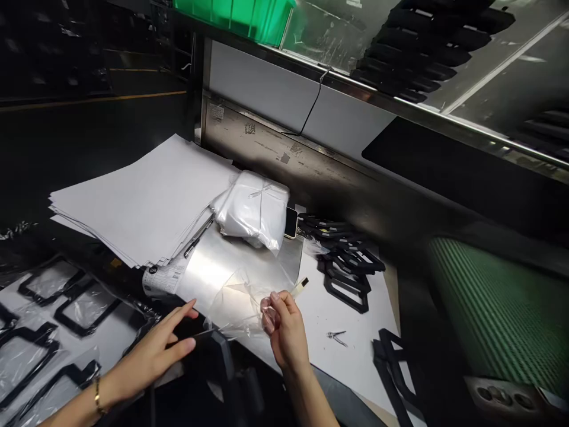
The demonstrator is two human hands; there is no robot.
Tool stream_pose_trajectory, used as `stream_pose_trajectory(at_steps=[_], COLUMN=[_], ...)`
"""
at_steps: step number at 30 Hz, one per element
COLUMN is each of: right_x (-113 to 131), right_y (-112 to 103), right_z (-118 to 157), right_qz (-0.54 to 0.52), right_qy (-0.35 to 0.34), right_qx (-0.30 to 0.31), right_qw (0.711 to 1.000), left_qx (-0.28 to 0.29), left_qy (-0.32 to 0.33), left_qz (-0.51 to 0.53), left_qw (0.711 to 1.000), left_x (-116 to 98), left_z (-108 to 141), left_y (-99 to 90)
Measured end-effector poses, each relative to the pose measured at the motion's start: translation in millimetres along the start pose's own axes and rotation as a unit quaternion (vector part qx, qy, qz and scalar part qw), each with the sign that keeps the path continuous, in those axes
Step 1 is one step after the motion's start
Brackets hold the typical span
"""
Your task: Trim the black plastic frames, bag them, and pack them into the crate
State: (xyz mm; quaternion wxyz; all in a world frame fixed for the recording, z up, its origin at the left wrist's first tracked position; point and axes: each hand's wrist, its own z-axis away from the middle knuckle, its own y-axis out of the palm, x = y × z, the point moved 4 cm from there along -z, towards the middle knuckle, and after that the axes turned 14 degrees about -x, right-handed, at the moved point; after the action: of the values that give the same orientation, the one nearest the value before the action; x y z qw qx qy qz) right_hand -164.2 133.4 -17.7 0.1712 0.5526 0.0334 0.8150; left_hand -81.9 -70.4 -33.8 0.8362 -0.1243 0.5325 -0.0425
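Observation:
My right hand [287, 329] pinches the edge of a clear plastic bag [240, 302], which spreads out to its left over a shiny metal plate [213, 261]. With fingers and thumb apart, my left hand [162, 344] hovers left of the bag, holding nothing. A dark frame-like part [224, 356] shows blurred between the hands; what supports it cannot be made out. Beyond the bag lies a tied bundle of white plastic bags [258, 207]. A pale strip with a black tip [300, 287] sticks out behind my right hand.
Black plastic frames [347, 284] pile up on the right, near small nippers [338, 338]. White sheets [146, 196] are stacked at left, beside a pen [198, 236]. Bagged frames [86, 305] lie lower left. A green ribbed belt [498, 314] runs at right; a shelf edge [338, 77] crosses above.

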Motion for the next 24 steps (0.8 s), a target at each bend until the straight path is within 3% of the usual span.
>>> stream_pose_trajectory(at_steps=[5,8,13,17,20,24], right_x=[-7,-3,1,-26,-57,-108], right_y=[13,8,-40,-89,-118,-140], right_z=[26,44,75,102,123,168], right_qz=[0.116,0.210,0.358,0.427,0.450,0.428], right_qy=[-0.050,-0.101,-0.268,-0.309,-0.300,-0.276], right_qx=[0.086,0.125,0.089,0.074,0.063,0.073], right_qw=[0.988,0.964,0.890,0.847,0.839,0.858], left_qx=[0.094,0.126,0.093,0.075,0.087,0.095], left_qy=[-0.009,-0.023,-0.043,-0.048,-0.050,-0.049], left_qz=[-0.011,-0.009,-0.045,-0.078,-0.102,-0.131], left_qw=[0.995,0.992,0.994,0.993,0.990,0.986], left_x=[9,15,24,29,34,46], left_z=[-5,-3,10,27,40,59], left_y=[24.9,31.6,20.8,24.6,39.6,60.8])
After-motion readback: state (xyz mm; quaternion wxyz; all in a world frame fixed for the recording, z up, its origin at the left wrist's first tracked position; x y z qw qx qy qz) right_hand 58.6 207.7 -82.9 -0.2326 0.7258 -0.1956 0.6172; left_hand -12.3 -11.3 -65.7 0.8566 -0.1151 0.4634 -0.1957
